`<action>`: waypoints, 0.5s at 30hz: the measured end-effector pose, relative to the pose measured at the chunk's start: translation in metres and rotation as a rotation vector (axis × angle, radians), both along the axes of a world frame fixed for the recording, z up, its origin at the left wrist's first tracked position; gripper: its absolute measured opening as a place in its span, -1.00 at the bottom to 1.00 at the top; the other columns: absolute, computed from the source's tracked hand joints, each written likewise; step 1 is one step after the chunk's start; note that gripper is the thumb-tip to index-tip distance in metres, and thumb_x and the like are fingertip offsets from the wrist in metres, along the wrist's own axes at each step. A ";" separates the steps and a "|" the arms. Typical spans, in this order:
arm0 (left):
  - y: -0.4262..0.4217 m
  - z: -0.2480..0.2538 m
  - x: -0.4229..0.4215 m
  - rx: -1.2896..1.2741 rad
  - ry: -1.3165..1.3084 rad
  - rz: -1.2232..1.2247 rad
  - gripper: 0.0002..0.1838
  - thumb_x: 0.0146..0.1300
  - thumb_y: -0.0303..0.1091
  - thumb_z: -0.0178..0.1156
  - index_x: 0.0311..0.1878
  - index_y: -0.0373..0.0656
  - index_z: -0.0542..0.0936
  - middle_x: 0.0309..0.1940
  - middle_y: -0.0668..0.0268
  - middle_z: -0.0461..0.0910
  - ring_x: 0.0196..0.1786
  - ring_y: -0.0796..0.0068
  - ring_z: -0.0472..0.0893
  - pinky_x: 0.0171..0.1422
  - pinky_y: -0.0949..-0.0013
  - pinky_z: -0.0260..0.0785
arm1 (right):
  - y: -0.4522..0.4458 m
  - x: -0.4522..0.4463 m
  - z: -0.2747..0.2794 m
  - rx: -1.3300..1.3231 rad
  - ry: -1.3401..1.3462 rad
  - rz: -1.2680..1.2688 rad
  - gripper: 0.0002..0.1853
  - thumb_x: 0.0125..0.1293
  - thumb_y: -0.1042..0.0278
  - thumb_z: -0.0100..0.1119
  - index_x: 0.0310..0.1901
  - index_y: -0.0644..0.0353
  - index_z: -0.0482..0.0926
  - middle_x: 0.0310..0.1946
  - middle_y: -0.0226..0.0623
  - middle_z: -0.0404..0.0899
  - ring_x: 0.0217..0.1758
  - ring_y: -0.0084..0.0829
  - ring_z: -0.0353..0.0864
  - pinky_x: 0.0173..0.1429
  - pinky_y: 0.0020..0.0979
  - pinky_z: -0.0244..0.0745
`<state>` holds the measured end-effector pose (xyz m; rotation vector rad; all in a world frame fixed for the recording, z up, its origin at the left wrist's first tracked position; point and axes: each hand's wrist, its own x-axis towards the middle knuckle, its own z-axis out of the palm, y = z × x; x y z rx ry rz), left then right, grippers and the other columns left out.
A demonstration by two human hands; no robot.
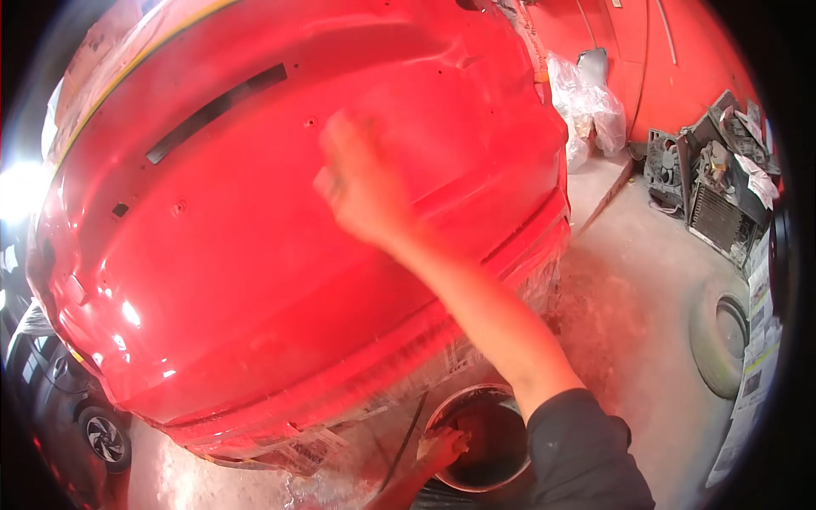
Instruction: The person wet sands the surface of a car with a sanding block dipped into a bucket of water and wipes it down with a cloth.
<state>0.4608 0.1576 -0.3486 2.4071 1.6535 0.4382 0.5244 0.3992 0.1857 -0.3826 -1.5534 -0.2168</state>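
Note:
A large glossy red car body panel fills the upper left and middle. My right hand is over the panel's middle, blurred by motion, its fingers curled. What it holds, if anything, is hidden. Below, a round bucket with dark contents stands by the panel's lower edge. My left hand is at the bucket's left rim, fingers closed around a small yellowish piece whose kind I cannot make out.
Newspaper masking hangs under the panel edge. A tire lies on the concrete floor at right. Behind it are piled car parts and clear plastic sheeting. A dark car stands at lower left.

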 end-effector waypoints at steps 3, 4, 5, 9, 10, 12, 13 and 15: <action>-0.005 0.017 0.004 -0.002 0.037 0.026 -0.53 0.20 0.03 0.46 0.14 0.11 0.71 0.01 0.39 0.68 0.20 0.30 0.65 0.31 0.10 0.46 | -0.001 0.017 -0.005 0.063 -0.222 -0.047 -0.35 0.56 0.03 0.17 0.54 0.21 0.37 0.63 -0.05 0.24 0.69 0.10 0.18 0.69 0.28 -0.01; -0.008 0.018 0.003 -0.007 0.020 0.030 -0.53 0.20 0.03 0.46 0.14 0.11 0.71 0.02 0.39 0.68 0.20 0.31 0.66 0.31 0.09 0.46 | 0.017 0.028 -0.004 0.051 -0.219 -0.041 -0.34 0.56 0.01 0.18 0.53 0.24 0.37 0.63 -0.06 0.25 0.69 0.08 0.18 0.69 0.26 0.00; -0.006 0.019 0.005 -0.002 -0.004 0.035 -0.54 0.20 0.04 0.46 0.13 0.11 0.71 0.02 0.39 0.68 0.20 0.31 0.66 0.31 0.09 0.46 | 0.032 0.054 0.005 -0.182 -0.045 0.143 -0.35 0.57 0.04 0.15 0.55 0.20 0.36 0.65 -0.07 0.22 0.71 0.01 0.16 0.71 0.18 0.00; -0.006 0.026 0.008 0.016 -0.058 0.065 -0.52 0.21 0.05 0.46 0.13 0.05 0.73 -0.03 0.28 0.72 0.09 0.15 0.69 0.24 0.03 0.48 | 0.059 0.054 0.020 -0.238 0.140 -0.386 -0.37 0.60 0.03 0.08 0.54 0.24 0.37 0.65 -0.10 0.23 0.72 0.01 0.15 0.72 0.21 -0.01; -0.008 0.025 0.010 -0.041 -0.043 0.078 -0.51 0.21 0.06 0.46 0.14 0.07 0.72 -0.01 0.31 0.70 0.13 0.19 0.68 0.27 0.04 0.48 | 0.038 0.036 0.016 -0.221 0.043 -0.375 -0.38 0.62 0.03 0.03 0.55 0.24 0.36 0.66 -0.12 0.23 0.72 0.00 0.16 0.72 0.21 -0.02; -0.002 0.025 0.011 -0.138 -0.006 0.108 -0.50 0.19 0.08 0.46 0.16 0.12 0.69 0.05 0.36 0.66 0.21 0.27 0.65 0.31 0.04 0.49 | -0.009 -0.004 0.007 -0.112 -0.100 -0.269 -0.39 0.65 0.04 -0.03 0.56 0.22 0.35 0.66 -0.14 0.24 0.72 -0.03 0.17 0.73 0.20 -0.03; 0.000 0.023 0.012 -0.137 0.002 0.105 -0.50 0.20 0.08 0.45 0.17 0.12 0.69 0.05 0.36 0.66 0.22 0.27 0.65 0.32 0.04 0.48 | -0.022 -0.015 0.000 -0.033 -0.154 -0.183 -0.40 0.65 0.04 -0.04 0.56 0.22 0.35 0.65 -0.15 0.25 0.71 -0.05 0.17 0.73 0.19 -0.03; -0.002 0.016 0.009 -0.149 0.023 0.094 -0.50 0.22 0.08 0.44 0.18 0.13 0.69 0.06 0.35 0.65 0.23 0.26 0.64 0.34 0.03 0.46 | -0.014 0.003 0.002 0.141 -0.308 -0.155 -0.43 0.67 0.06 -0.08 0.54 0.21 0.37 0.63 -0.15 0.28 0.72 -0.12 0.18 0.73 0.18 -0.04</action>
